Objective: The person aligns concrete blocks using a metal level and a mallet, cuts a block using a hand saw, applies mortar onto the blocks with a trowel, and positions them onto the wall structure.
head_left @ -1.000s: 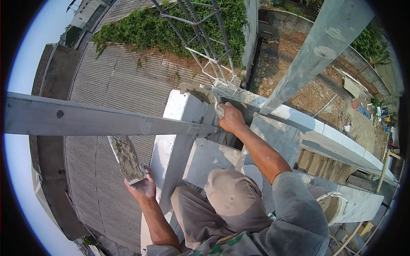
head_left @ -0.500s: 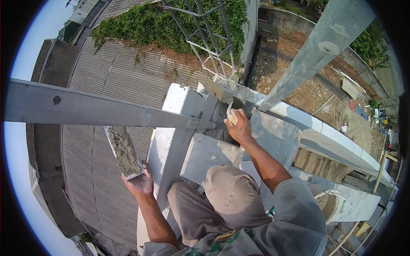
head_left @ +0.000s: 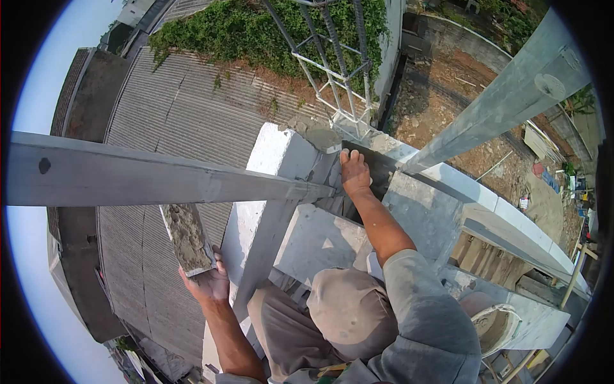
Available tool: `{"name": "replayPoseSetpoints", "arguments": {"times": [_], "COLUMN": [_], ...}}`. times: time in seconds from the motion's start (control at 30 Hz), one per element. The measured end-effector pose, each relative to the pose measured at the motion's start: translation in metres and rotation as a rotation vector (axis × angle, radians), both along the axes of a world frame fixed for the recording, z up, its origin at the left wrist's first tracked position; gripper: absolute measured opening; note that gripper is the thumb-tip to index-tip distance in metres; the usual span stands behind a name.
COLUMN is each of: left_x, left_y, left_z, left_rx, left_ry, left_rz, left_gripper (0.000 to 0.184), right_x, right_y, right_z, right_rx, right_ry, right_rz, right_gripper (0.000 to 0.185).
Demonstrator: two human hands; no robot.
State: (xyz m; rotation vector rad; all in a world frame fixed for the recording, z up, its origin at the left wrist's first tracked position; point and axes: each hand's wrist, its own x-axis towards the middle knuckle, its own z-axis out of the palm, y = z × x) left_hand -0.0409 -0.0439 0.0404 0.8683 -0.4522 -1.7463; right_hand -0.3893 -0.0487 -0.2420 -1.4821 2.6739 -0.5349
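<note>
My left hand (head_left: 208, 278) grips the lower end of a narrow piece of light block (head_left: 188, 240), its upward face spread with rough wet mortar. It is held out left of the white block wall (head_left: 265, 150), over the roof. My right hand (head_left: 355, 174) is closed at the gap between the wall end and the column base, knuckles up. The trowel in it is mostly hidden by the hand; only a small pale edge shows beside the fingers. Mortar (head_left: 316, 133) lies on top of the wall near the steel rebar cage (head_left: 345, 83).
A metal beam (head_left: 160, 176) crosses from the left to the wall; another post (head_left: 499, 102) slants up right. A mortar bucket (head_left: 495, 329) stands at lower right. Beyond the wall lie a corrugated roof (head_left: 147, 256) and, far below, the ground (head_left: 428, 96).
My right hand has turned over, knuckles up, and the trowel's blade has dropped mostly out of sight. My left hand still holds the mortared block piece. The view has shifted slightly.
</note>
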Motion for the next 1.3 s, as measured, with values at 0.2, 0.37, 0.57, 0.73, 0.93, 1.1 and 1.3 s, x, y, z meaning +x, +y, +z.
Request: {"name": "replayPoseSetpoints", "arguments": {"times": [0.2,0.37,0.57,0.73,0.93,1.1,1.3], "left_x": [0.009,0.003,0.0,0.006,0.005,0.009,0.009], "left_y": [-0.001,0.0,0.001,0.0,-0.001,-0.004,-0.002], "left_z": [-0.003,0.0,0.002,-0.003,-0.001,-0.003,0.0], "left_rx": [-0.028,-0.025,-0.05,-0.066,-0.053,-0.059,-0.056], "left_ry": [0.004,-0.001,-0.085,-0.082,-0.068,-0.1,-0.107], "left_rz": [-0.056,-0.052,-0.033,-0.067,-0.065,-0.088,-0.095], "left_gripper": [0.053,0.052,0.052,0.053,0.054,0.051,0.049], "right_x": [-0.029,-0.034,-0.038,-0.038,-0.043,-0.059,-0.09], "right_y": [0.028,0.032,0.03,0.037,0.034,0.005,0.011], "right_z": [0.007,0.009,0.004,0.019,0.068,0.077,0.07], "right_rx": [-0.083,-0.058,-0.076,-0.1,-0.072,0.118,0.485], "right_ry": [0.102,0.023,-0.024,-0.157,-0.635,-1.192,-0.886], "right_rz": [0.069,0.061,-0.015,-0.095,-0.004,0.005,0.11], "right_gripper": [0.031,0.031,0.03,0.034,0.058,0.05,0.052]}}
